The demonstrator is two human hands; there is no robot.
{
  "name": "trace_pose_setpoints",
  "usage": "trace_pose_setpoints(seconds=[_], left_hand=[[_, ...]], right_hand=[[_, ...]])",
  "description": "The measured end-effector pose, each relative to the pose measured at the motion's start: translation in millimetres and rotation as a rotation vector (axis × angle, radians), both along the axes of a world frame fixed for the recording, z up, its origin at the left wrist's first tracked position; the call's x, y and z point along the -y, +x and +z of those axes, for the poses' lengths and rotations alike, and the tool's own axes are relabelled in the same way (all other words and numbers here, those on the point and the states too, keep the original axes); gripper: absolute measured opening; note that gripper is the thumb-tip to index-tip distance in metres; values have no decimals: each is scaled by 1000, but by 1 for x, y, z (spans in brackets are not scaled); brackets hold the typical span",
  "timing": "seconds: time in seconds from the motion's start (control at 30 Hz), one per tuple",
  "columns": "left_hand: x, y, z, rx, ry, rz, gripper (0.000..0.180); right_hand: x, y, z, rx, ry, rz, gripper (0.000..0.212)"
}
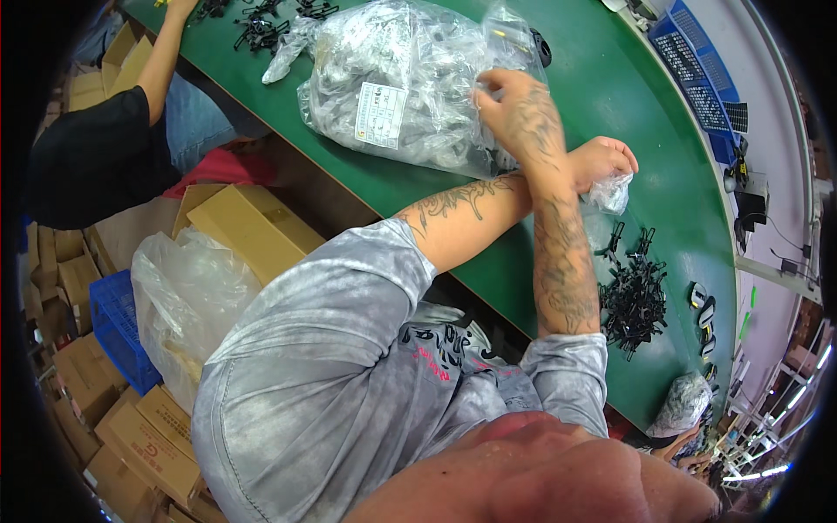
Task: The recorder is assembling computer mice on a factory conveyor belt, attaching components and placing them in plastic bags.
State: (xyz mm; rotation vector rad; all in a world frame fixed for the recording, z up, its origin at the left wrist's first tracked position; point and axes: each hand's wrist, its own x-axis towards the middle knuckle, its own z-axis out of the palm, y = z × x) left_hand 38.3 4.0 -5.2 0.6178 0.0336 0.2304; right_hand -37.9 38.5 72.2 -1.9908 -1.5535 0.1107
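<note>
A large clear plastic bag (392, 87) full of grey parts, with a white label, lies on the green table (610, 78). My right hand (520, 112) reaches across my left forearm and grips the bag's right edge. My left hand (610, 159) is closed on a small crumpled clear bag (609, 194) just right of the big bag. A heap of black plastic clips (632, 299) lies on the table below my left hand.
Another person (105, 148) in a black shirt sits at the far left, their arm reaching to more black clips (253, 30). Cardboard boxes (253, 227), a blue crate (113, 322) and a clear sack (183, 296) stand on the left. Blue crates (697, 70) sit beyond the table, and a small filled bag (684, 403) lies at its right end.
</note>
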Motion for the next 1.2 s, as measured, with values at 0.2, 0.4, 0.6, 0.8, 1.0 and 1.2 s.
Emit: trace_pose_setpoints(seconds=[0.2,0.4,0.6,0.8,1.0,1.2], left_hand=[[-11,5,-13,0,253,116,11],[-3,2,-2,224,-87,-29,39],[-9,-19,28,99,-99,-239,38],[1,-12,2,1,456,-89,26],[8,-17,16,-31,458,-125,34],[20,-11,2,-23,526,28,32]], right_hand=[[17,18,5,-451,244,-130,17],[95,74,39,-482,530,-288,17],[175,122,8,-645,718,-601,19],[216,142,-46,-814,967,-725,20],[226,135,-35,-768,716,-618,17],[214,118,-28,-929,584,-434,29]])
